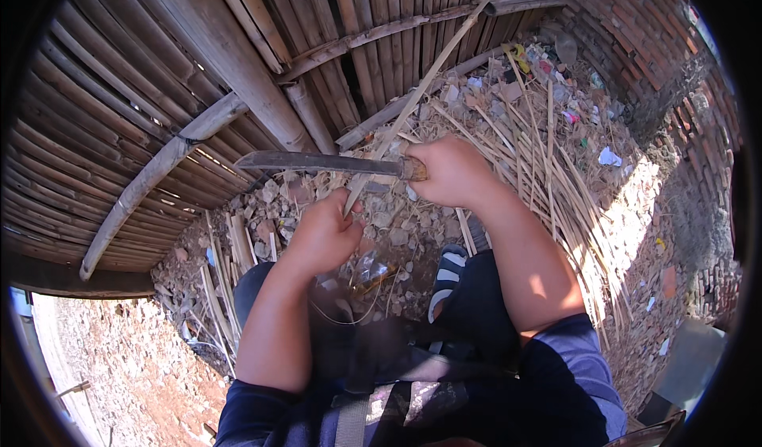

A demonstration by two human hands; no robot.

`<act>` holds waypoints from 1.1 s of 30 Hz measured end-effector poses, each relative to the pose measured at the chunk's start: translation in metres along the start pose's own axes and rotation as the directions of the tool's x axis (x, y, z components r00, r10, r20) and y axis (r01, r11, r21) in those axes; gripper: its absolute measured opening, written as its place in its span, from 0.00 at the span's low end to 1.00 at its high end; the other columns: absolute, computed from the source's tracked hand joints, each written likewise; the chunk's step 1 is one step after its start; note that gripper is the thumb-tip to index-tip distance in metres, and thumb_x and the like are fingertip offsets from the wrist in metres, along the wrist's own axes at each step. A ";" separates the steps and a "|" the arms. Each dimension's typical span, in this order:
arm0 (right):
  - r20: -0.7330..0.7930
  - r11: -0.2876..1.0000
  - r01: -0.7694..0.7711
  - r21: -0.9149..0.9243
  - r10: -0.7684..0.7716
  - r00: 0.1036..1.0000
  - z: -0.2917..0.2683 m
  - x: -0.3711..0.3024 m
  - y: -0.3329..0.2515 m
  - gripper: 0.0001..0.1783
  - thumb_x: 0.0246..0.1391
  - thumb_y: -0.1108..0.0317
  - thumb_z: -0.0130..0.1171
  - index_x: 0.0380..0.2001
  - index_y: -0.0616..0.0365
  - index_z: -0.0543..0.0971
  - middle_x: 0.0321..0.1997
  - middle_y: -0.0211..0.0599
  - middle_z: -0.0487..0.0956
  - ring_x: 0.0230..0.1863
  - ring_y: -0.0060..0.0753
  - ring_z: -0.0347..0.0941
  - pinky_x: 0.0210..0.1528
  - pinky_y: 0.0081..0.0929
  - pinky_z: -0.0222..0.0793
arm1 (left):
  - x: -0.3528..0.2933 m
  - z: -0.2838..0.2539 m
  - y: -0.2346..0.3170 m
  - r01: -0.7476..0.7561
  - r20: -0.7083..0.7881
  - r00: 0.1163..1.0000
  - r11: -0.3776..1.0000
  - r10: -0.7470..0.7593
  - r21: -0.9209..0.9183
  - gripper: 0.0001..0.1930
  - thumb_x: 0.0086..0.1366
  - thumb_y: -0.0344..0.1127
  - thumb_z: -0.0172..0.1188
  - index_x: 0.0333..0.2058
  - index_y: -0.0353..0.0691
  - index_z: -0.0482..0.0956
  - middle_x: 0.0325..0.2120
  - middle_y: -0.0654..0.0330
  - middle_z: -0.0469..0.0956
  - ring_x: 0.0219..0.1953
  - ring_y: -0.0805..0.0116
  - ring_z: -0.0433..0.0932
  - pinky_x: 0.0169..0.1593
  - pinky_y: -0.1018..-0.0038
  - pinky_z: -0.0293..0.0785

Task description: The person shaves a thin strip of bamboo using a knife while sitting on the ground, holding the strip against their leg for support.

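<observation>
While the left hand (324,233) pinches the lower end of a long bamboo strip (429,78), fingers curled tight round it, the right hand (454,171) is closed in a full fist on the wooden handle of a long knife (317,161). The blade runs level to the person's left, its edge meeting the strip just above the left hand. The strip slants up and to the right, its far tip reaching over the bamboo wall (159,90). That wall and its slanting poles close off the space just beyond the blade tip, so room on the left is tight. On the right lies a loose pile of cut bamboo slivers (556,169), bounded farther out by a curved brick wall (635,26). Stony rubble (262,209) covers the ground beneath the hands, next to a sandalled foot (448,276).
</observation>
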State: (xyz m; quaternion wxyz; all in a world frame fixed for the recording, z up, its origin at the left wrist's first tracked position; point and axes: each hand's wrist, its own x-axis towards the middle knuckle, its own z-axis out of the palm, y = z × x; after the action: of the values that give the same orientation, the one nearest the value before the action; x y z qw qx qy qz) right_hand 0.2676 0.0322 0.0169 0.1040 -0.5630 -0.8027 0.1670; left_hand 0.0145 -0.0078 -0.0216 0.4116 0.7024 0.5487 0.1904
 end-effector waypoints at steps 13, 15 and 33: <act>-0.128 0.994 -0.094 0.061 0.101 0.987 0.004 0.000 0.015 0.21 0.47 0.58 0.69 0.43 0.58 0.84 0.35 0.54 0.84 0.40 0.57 0.81 0.45 0.46 0.76 | 0.001 -0.001 0.013 0.012 -0.032 0.999 1.000 -0.011 0.027 0.12 0.61 0.32 0.64 0.41 0.35 0.76 0.24 0.49 0.80 0.30 0.51 0.83 0.37 0.62 0.75; -0.039 0.999 -0.039 0.003 0.039 0.998 -0.005 0.000 -0.002 0.21 0.47 0.58 0.68 0.43 0.58 0.84 0.35 0.55 0.84 0.41 0.58 0.81 0.45 0.46 0.76 | 0.000 0.002 0.004 -0.007 -0.048 0.999 1.000 0.008 0.021 0.12 0.60 0.32 0.64 0.41 0.35 0.76 0.25 0.48 0.80 0.30 0.49 0.83 0.37 0.61 0.76; 0.030 1.000 -0.019 -0.005 0.019 0.999 -0.010 0.001 0.005 0.22 0.48 0.59 0.70 0.45 0.59 0.84 0.36 0.54 0.84 0.40 0.54 0.82 0.47 0.42 0.76 | -0.002 -0.006 0.010 -0.038 0.001 0.999 0.999 0.038 0.005 0.13 0.59 0.32 0.62 0.41 0.34 0.76 0.26 0.46 0.80 0.32 0.47 0.82 0.38 0.59 0.76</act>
State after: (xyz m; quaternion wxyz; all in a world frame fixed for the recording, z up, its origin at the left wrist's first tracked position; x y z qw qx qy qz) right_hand 0.2757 0.0362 0.0243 0.0892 -0.5683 -0.7992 0.1744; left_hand 0.0156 -0.0086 -0.0104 0.4063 0.7139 0.5356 0.1962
